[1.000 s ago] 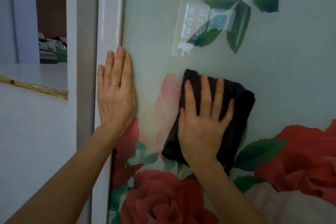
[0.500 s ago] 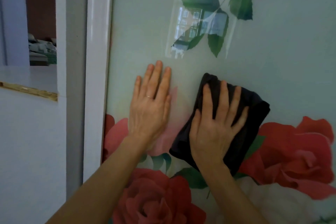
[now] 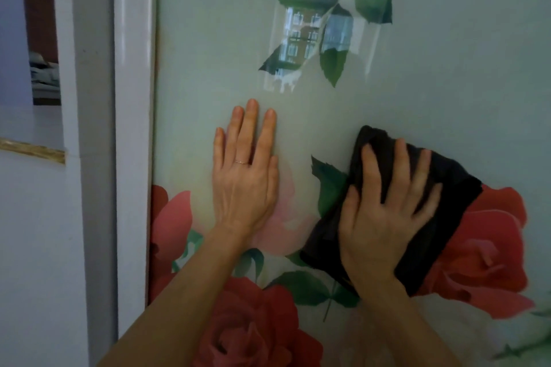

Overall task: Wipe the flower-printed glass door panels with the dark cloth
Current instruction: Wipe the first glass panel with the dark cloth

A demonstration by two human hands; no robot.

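Dark cloth (image 3: 453, 188) slid right, seemingly pressed by flat right hand (image 3: 384, 217); left hand (image 3: 243, 185) flat.

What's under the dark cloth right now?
The dark cloth lies flat on the glass panel, pressed by the right hand. A green leaf and a red rose show at its edges; the print beneath is covered.

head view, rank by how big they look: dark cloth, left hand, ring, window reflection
1. dark cloth
2. window reflection and left hand: too alike to rank
3. ring, by far the smallest
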